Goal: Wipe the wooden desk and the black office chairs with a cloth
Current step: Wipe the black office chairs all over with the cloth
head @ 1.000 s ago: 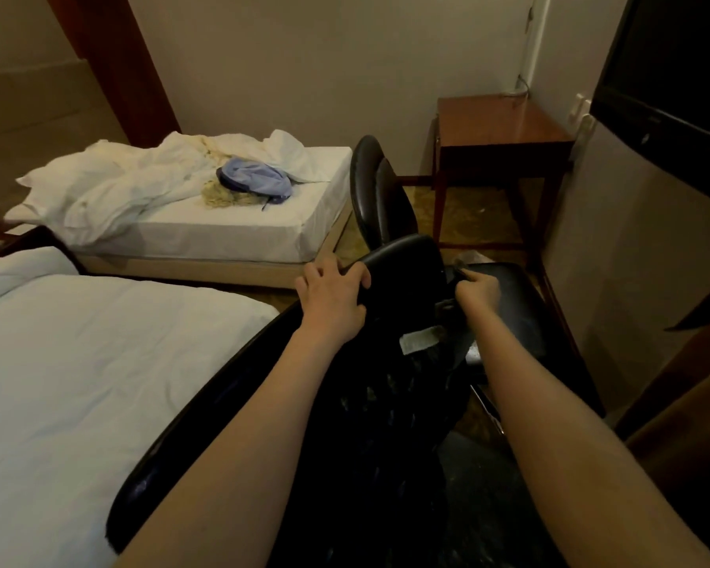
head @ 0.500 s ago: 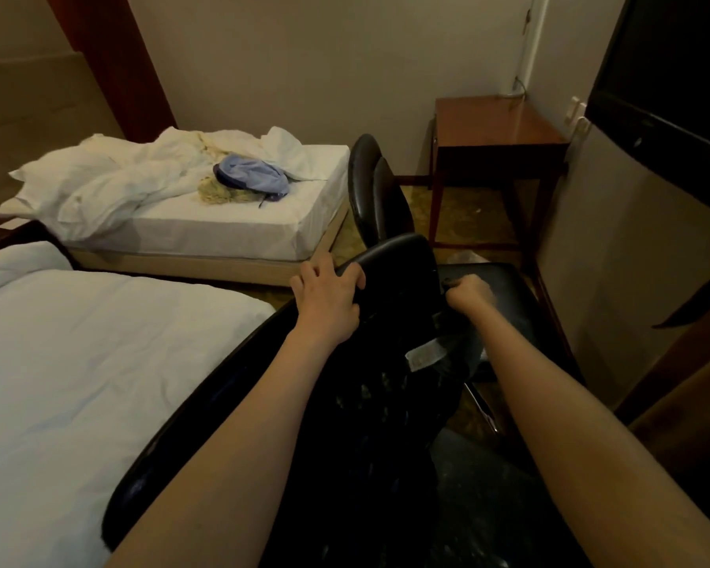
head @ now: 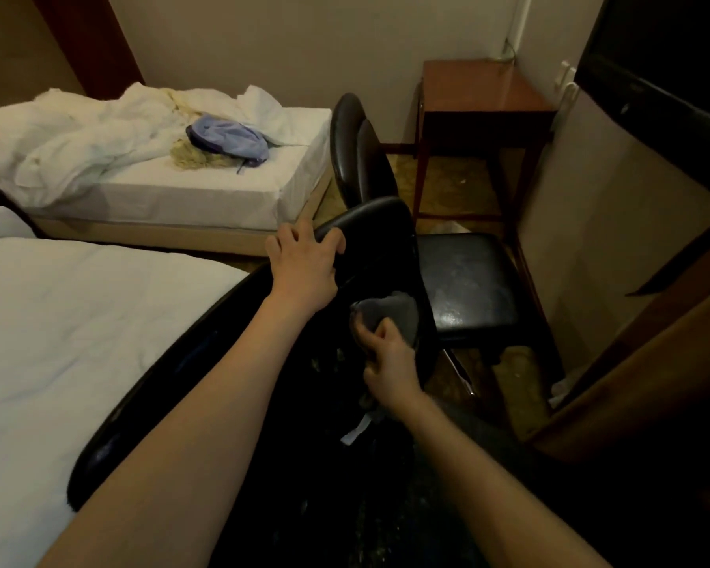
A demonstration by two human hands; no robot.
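Far left, we see a near bed [head: 78, 321] cut off by the frame. Behind it is a far bed [head: 206, 190] with rumpled sheets and a blue item [head: 226, 137] we can't identify. Left hand [head: 304, 260] grips the top edge of the near chair [head: 378, 223], whose lower part is lost in the dark. Right hand [head: 390, 362], blurred, clutches the grey cloth [head: 390, 309] against that chair's back. Far chair [head: 464, 280] stands beyond, legs mostly hidden. Wooden tabletop [head: 480, 84] is in the corner. Dark screen [head: 652, 55] is cut off at right.

Right hand [head: 390, 362] drew cloth [head: 391, 310] down chair back [head: 369, 223].
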